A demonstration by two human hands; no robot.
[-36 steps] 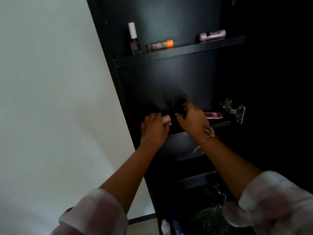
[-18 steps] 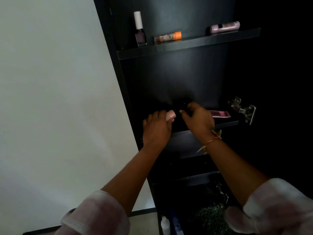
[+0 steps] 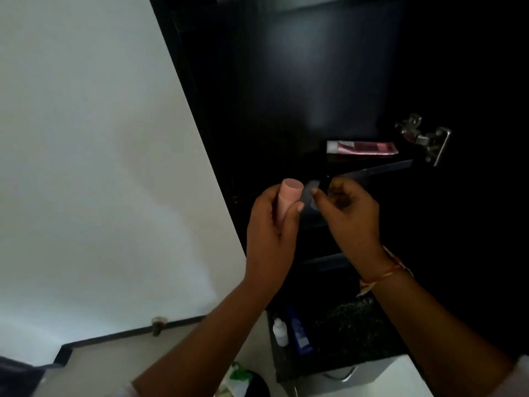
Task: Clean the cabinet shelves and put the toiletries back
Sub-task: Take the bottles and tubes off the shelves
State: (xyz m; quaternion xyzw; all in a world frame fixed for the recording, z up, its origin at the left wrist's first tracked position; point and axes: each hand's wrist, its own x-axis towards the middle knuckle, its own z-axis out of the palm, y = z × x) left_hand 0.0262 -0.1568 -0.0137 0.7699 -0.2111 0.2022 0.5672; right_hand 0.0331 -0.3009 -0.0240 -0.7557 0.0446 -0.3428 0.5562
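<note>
Left grip is wrapped around a pink cylinder, holding it upright in front of the dark cabinet, with its flat top sticking out above the fingers and thumb. Right grip, just beside it, has curled fingers and pinches a small dark item, too blurred to identify, close to the cylinder. A thread bracelet circles the right wrist. Beyond both hands, a flat pink tube lies on its side on the shelf, near a metal hinge. Lower down, a small white bottle and a blue tube sit side by side on a speckled dark tabletop.
</note>
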